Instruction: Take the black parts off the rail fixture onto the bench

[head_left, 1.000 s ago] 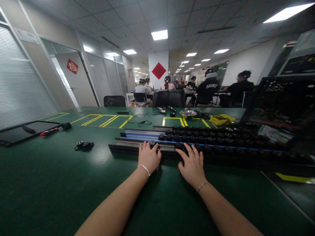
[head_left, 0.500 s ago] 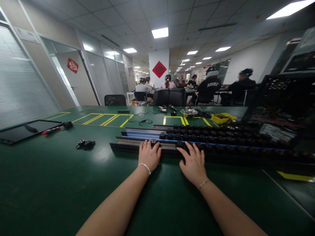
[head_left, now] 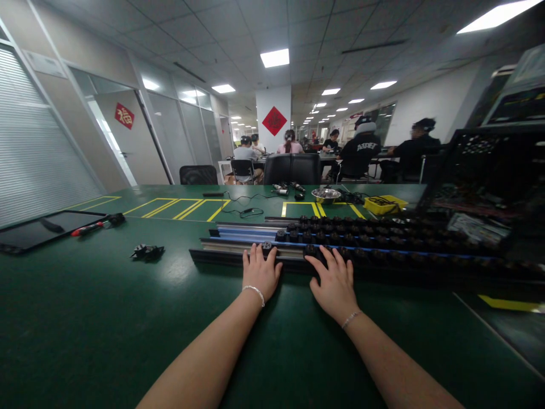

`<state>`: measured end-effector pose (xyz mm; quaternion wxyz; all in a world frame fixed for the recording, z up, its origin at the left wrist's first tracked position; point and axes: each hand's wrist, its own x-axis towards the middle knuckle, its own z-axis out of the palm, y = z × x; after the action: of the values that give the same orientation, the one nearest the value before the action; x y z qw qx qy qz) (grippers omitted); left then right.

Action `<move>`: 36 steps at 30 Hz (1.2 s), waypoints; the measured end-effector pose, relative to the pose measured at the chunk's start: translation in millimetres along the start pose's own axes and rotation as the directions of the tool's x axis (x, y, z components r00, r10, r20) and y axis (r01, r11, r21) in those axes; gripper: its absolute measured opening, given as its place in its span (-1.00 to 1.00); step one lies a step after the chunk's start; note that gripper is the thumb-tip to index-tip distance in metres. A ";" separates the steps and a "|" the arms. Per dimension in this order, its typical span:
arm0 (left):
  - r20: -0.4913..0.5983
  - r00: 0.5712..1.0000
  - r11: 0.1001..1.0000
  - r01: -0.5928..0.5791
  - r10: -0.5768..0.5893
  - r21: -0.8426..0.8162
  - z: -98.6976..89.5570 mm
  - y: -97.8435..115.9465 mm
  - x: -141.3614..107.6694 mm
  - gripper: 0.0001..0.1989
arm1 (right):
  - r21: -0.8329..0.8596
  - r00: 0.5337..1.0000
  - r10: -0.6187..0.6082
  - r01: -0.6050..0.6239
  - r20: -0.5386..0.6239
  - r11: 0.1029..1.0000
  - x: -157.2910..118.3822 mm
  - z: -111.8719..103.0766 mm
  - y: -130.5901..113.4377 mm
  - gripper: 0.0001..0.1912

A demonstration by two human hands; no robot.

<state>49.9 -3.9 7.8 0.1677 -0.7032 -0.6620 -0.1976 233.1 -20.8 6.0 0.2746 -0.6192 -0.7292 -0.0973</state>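
Note:
My left hand [head_left: 260, 275] lies over the near edge of a long rail [head_left: 217, 246], its fingers stretched and apart. Between and just beyond its fingertips sits a small black part with a round top [head_left: 267, 246], which the fingers seem to touch. To the right, my right hand [head_left: 335, 284] rests with spread fingers at the same rail. Its fingertips are by another black round-topped part [head_left: 311, 250], at the left end of a row of similar parts. Between the two hands a stretch of bare rail shows. What lies under the fingers is hidden.
More rails with blue strips [head_left: 247, 233] and black parts lie behind. On the green table [head_left: 106, 318] are loose black parts [head_left: 147, 251], a red-handled tool [head_left: 87, 229], a dark flat panel [head_left: 46, 230], a metal bowl [head_left: 326, 196] and a yellow tray [head_left: 384, 204]. People sit beyond.
My left hand has shifted slightly right along the rail, and the black round-topped part by its fingers has moved a little the same way. My right hand has stayed nearly still.

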 end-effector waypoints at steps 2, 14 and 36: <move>-0.005 1.000 1.000 -0.003 0.003 -0.006 -1.2 -0.5 0.1 -0.53 | 0.001 1.000 0.001 -0.001 0.004 1.000 -0.3 -0.5 0.0 -0.49; 0.027 0.996 0.996 -0.087 0.088 -0.036 -9.8 -11.6 7.3 -0.57 | -0.002 1.000 0.011 -0.011 0.023 1.000 0.2 -1.5 0.0 -0.49; 0.130 0.991 0.999 -0.014 0.010 0.031 -13.1 -0.3 8.6 -0.51 | 0.329 0.969 -0.239 0.207 0.058 0.921 -10.4 -27.8 -72.8 -0.76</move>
<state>49.3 -2.9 23.4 0.1366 -0.7158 -0.6704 -0.1397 172.1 -58.7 38.2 0.3230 -0.4833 -0.8134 0.0222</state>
